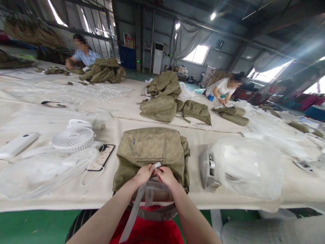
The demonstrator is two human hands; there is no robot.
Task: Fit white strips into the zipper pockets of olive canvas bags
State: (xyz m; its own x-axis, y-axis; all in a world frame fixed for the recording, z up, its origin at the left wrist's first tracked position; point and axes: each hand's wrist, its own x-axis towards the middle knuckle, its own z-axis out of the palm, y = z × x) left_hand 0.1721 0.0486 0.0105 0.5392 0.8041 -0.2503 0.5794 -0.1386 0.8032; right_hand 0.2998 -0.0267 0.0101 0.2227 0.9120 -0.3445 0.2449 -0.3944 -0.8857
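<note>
An olive-green canvas backpack (149, 144) lies on the table edge in front of me, its zipped pocket facing up. My left hand (144, 174) is closed in a pinch over the bag, just below the zip. Beside it, my right hand (165, 175) pinches too, with fingertips almost meeting the left ones. Between them sticks up a small white tag (157, 165), and the fingers partly hide it. A translucent strip (135, 211) hangs from the hands toward my lap.
Left of the bag are a white fan (73, 138), a phone (103, 157) and clear plastic bags. To the right stand a grey tape dispenser (209, 167) and a plastic-bag bundle (251, 166). More green bags (158, 108) lie farther back. Two people work across the tables.
</note>
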